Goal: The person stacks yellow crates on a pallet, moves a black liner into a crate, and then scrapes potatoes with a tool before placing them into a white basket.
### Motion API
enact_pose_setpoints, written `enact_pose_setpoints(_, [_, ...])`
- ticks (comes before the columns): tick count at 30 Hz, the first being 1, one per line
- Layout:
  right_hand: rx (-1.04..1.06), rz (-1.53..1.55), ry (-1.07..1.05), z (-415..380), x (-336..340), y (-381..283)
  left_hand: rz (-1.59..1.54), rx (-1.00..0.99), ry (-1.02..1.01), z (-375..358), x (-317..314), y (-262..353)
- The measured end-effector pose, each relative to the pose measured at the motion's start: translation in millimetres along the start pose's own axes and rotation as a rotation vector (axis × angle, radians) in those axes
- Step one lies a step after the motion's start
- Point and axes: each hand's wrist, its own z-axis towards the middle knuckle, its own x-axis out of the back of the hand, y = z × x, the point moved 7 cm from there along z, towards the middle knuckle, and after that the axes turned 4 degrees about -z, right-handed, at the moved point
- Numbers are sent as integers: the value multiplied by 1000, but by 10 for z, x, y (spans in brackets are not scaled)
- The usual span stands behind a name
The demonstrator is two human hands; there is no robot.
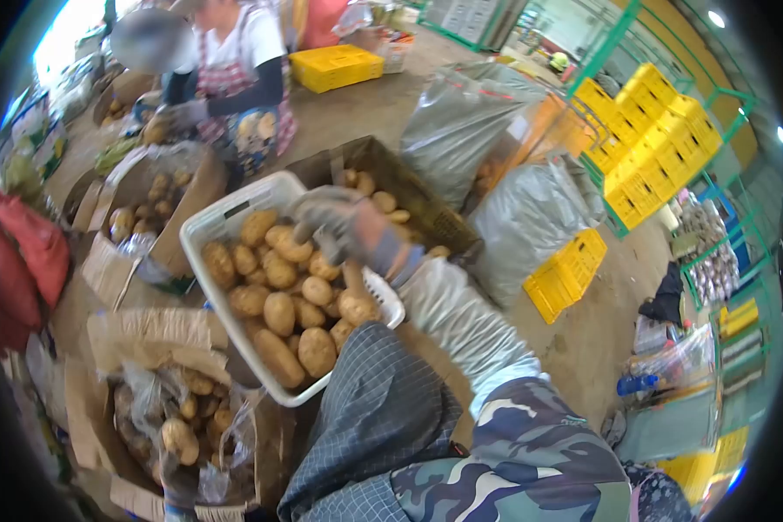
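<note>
My right hand (348, 230), in a grey work glove, is stretched over the far right rim of a white plastic basket (202, 277). The hand is slightly blurred; its fingers point down and apart, with no potato visible in them. Potatoes (280, 313) fill the basket, which sits by my knee. At lower left, my left hand (179, 480) shows only in part, inside a cardboard box (85, 413) lined with clear plastic. A potato (180, 441) is at its fingers and seems held; the fingers are mostly hidden. More potatoes lie around it.
Behind the basket stands a dark crate (448, 228) with potatoes. Another potato box (187, 209) is at left, before a co-worker (244, 83) in a checked apron. Large grey bags (531, 217), a tilted yellow crate (565, 274) and stacked yellow crates (661, 139) stand right.
</note>
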Motion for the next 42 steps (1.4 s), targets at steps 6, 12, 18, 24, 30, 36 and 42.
enact_pose_setpoints(6, [-95,-149,-328,13,-2255,1122,-180,4,21,-123,-336,232])
enact_pose_setpoints(12, [96,-885,-533,-503,-3032,707,41,-105,21,-331,-534,551])
enact_pose_setpoints(18, [160,-1149,-649,-513,-3360,862,175,-156,128,-306,-387,599])
enact_pose_setpoints(24, [313,-1238,-647,-564,-3484,965,-422,61,-1,-258,-302,250])
enact_pose_setpoints(30, [107,-1300,-677,-540,-3368,1026,-703,145,-106,-279,-438,140])
enact_pose_setpoints(36, [140,-1208,-611,-496,-3327,876,-791,167,-185,-296,-551,130])
enact_pose_setpoints(42, [227,-1179,-734,-671,-3467,903,-799,147,-69,-264,-434,61])
